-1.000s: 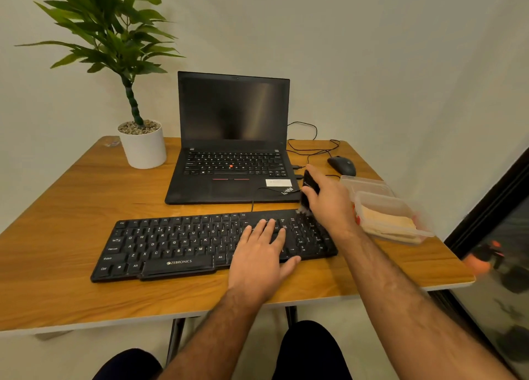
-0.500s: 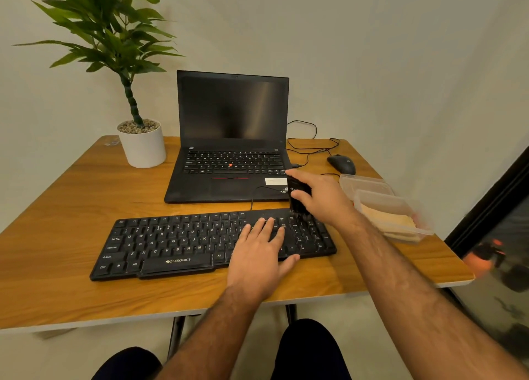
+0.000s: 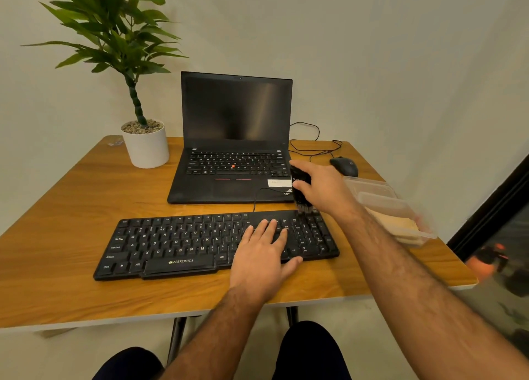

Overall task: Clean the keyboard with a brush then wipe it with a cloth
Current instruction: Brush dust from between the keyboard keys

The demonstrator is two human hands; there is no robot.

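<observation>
A black wired keyboard (image 3: 183,242) lies across the front of the wooden table (image 3: 63,207). My left hand (image 3: 264,253) rests flat on its right-middle keys, fingers spread, pressing it down. My right hand (image 3: 323,189) grips a black brush (image 3: 300,187), bristles pointing down at the keyboard's top right corner, by the number pad. A beige cloth (image 3: 398,223) lies inside a clear plastic container (image 3: 412,207) at the table's right edge, under my right forearm.
An open black laptop (image 3: 234,150) stands behind the keyboard. A potted plant in a white pot (image 3: 147,147) is at the back left. A black mouse (image 3: 345,165) and loose cables sit at the back right. A dark glass panel is to the right.
My right hand has swept the brush a little left and back along the keyboard's top right edge. The left hand and keyboard stay put.
</observation>
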